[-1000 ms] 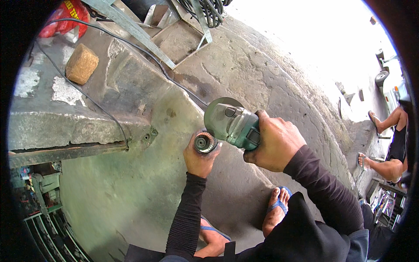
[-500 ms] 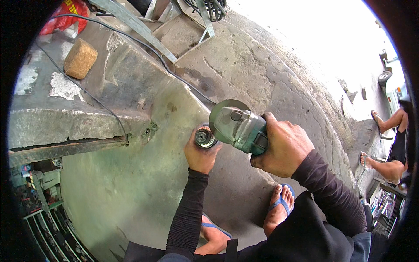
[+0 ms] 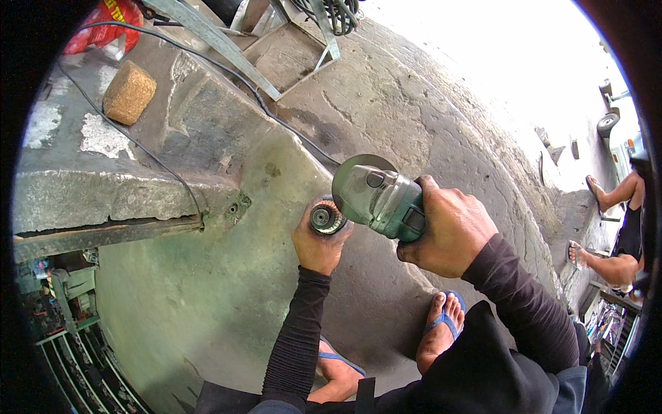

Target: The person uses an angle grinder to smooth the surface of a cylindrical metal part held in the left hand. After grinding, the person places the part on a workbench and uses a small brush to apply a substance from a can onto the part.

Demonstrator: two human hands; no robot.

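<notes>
My right hand (image 3: 452,231) is wrapped round the body of a green angle grinder (image 3: 394,207), whose thin round disc (image 3: 355,181) points to the left. In my left hand (image 3: 318,250) is a motor armature (image 3: 323,217), held end-on so that its dark round end and a ring of copper-coloured segments face up. The disc's lower edge lies right beside the armature's upper right rim; whether they touch I cannot tell. My left fingers and palm hide the armature's sides.
A dark cable (image 3: 272,114) runs from the grinder's far side over the concrete ledge (image 3: 103,200). A brown block (image 3: 129,93) and a red bag (image 3: 114,24) lie on the ledge. A metal frame (image 3: 303,52) stands beyond. At right, another person's legs (image 3: 614,265) show.
The grinder and the armature stay almost where they were, shifted only very slightly in the picture. Both hands keep their grip.
</notes>
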